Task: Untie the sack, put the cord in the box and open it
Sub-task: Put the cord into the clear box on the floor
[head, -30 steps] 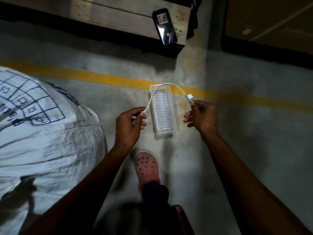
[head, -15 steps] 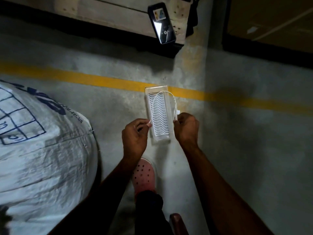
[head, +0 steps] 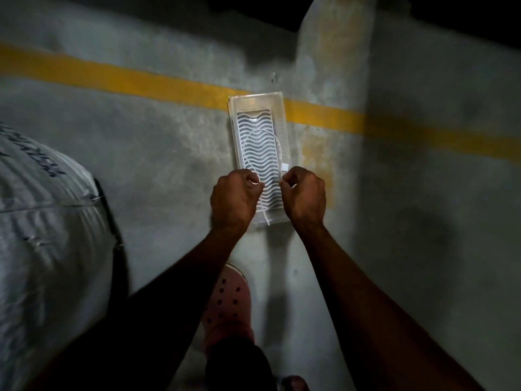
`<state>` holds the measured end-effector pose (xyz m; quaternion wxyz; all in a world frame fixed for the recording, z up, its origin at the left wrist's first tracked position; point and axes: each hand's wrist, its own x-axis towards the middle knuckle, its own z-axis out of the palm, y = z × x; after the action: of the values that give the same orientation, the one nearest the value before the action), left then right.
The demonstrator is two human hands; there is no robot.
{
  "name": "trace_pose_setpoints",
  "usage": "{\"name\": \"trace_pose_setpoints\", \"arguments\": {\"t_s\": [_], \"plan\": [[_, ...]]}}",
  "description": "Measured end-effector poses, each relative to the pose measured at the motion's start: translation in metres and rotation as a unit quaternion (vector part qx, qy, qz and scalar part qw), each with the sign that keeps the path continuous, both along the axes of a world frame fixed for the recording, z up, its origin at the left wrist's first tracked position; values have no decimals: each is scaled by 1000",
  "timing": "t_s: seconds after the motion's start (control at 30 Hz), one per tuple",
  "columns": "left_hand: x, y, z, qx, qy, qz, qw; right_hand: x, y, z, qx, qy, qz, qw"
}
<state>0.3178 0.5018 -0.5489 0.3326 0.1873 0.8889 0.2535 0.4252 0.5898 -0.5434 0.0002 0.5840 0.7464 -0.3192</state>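
Head cam, your left hand (head: 235, 197) and right hand (head: 305, 193) both pinched shut on the white cord (head: 260, 134), cord looped right over the clear box (head: 257, 104) on the concrete floor (head: 169, 142), white sack (head: 42, 221) off to your left, pink clog (head: 228, 303) below

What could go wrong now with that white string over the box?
The cord is bent into a springy loop held by the left hand and right hand above the box. Let go, it might spring open and jump out onto the floor. Its loose tail already hangs past the box's near edge, so it could slide out. The pink shoe stands close by, and a step might kick the box.
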Motion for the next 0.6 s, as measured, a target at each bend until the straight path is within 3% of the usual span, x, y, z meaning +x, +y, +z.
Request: {"name": "trace_pose_setpoints", "arguments": {"t_s": [0.1,0.23,0.33,0.47,0.6], "plan": [[-5,0,-4,-13,93,-61,994,0,-5,-11,48,-19,57,997],[-11,7,-15,-27,137,-116,983,-8,-3,-17,99,-87,119,984],[-13,9,-17,-36,144,-142,979,-17,-2,-17,133,-151,162,966],[-12,4,-8,-37,148,-160,975,-23,-4,-8,89,-233,222,943],[-14,2,4,-6,94,-132,987,-38,12,8,120,-290,290,904]]}}
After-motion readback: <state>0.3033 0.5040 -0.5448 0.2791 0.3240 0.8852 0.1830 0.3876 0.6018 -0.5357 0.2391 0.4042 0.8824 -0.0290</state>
